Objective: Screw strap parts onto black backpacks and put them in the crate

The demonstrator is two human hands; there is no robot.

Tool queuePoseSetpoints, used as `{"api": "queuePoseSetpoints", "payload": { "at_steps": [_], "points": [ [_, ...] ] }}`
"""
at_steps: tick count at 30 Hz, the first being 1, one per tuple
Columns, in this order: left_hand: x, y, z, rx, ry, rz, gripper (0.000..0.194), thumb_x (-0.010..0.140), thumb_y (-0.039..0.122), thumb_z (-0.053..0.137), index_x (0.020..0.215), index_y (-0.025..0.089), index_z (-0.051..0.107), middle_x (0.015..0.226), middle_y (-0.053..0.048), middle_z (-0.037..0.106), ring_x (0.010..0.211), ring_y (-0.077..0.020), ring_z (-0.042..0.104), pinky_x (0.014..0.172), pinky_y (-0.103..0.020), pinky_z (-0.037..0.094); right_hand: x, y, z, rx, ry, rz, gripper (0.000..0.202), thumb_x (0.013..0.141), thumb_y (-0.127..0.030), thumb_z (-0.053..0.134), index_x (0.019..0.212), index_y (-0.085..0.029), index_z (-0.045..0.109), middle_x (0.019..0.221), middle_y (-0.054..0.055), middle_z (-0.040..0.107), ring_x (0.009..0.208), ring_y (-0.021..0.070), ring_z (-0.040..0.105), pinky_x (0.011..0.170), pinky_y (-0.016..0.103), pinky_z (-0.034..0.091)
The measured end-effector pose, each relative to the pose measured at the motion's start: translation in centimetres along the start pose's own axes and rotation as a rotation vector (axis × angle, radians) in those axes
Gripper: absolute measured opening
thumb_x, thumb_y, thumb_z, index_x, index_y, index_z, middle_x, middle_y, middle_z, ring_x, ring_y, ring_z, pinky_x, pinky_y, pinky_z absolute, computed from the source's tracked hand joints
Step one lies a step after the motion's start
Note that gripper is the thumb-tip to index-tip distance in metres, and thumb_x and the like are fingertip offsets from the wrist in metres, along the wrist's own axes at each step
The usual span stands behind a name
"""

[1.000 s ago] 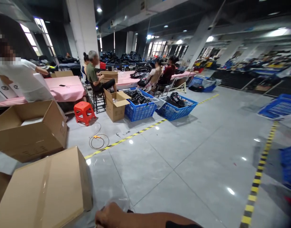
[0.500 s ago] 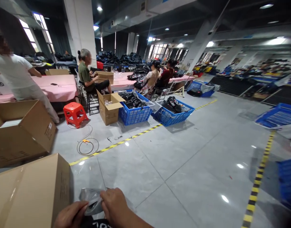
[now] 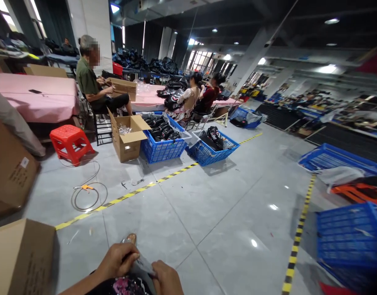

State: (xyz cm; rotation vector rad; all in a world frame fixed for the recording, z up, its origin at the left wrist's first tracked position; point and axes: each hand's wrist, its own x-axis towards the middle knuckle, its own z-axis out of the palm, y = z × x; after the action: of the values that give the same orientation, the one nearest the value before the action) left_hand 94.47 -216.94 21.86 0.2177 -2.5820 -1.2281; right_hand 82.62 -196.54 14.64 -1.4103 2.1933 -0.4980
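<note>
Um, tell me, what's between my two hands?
In the head view, a piece of clear plastic spans between your left hand and right hand, both gripping it.

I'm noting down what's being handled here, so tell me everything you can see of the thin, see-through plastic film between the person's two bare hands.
The thin, see-through plastic film looks greyish, soft and slightly shiny. It spans at a slant between the bare left hand and the bare right hand, whose fingers grip it. It shows low in the view, beside a black item with a pink, sparkling pattern; whether it encloses that item is unclear.
</note>
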Motion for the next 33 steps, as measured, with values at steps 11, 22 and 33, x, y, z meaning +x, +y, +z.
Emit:
{"api": "queuePoseSetpoints", "payload": {
  "at_steps": [11, 22, 33],
  "points": [
    [23.5, -1.6, 0.9, -0.236, -0.296, 0.154, 0.029, 0.098, 0.03, 0.046, 0.08, 0.016, 0.064, 0.063, -0.002, 0.065, 0.054, -0.008, 0.055, 0.054, -0.016, 0.041, 6.5, 9.4, -9.5, -0.011, 0.291, 0.235, 0.024, 0.088, -0.01, 0.045, 0.097, -0.023, 0.063, 0.087, 0.003, 0.068, 0.08, 0.0158, 0.065, 0.07, 0.022, 0.046],
    [41.7, -4.3, 9.9, 0.285, -0.444, 0.047, 0.014, 0.078, 0.021, 0.072, 0.091, 0.02, 0.067, 0.101, -0.006, 0.066, 0.092, -0.0198, 0.063, 0.082, -0.031, 0.049, 14.4, 28.9, -16.5, -0.019, 0.203, 0.078, 0.02, 0.093, -0.019, 0.048, 0.083, -0.024, 0.063, 0.078, 0.001, 0.07, 0.069, 0.0162, 0.067, 0.058, 0.023, 0.041],
    [59.1, -1.8, 18.1, 0.36, -0.741, 0.04, 0.078, 0.081, 0.031, 0.07, 0.15, 0.022, 0.034, 0.119, -0.014, 0.067, 0.111, -0.0283, 0.064, 0.105, -0.046, 0.045, 27.6, 40.2, -32.5, -0.049, -0.062, -0.09, 0.018, 0.076, -0.013, 0.057, 0.086, -0.019, 0.072, 0.085, 0.008, 0.076, 0.075, 0.0207, 0.068, 0.065, 0.026, 0.041]
  ]
}}
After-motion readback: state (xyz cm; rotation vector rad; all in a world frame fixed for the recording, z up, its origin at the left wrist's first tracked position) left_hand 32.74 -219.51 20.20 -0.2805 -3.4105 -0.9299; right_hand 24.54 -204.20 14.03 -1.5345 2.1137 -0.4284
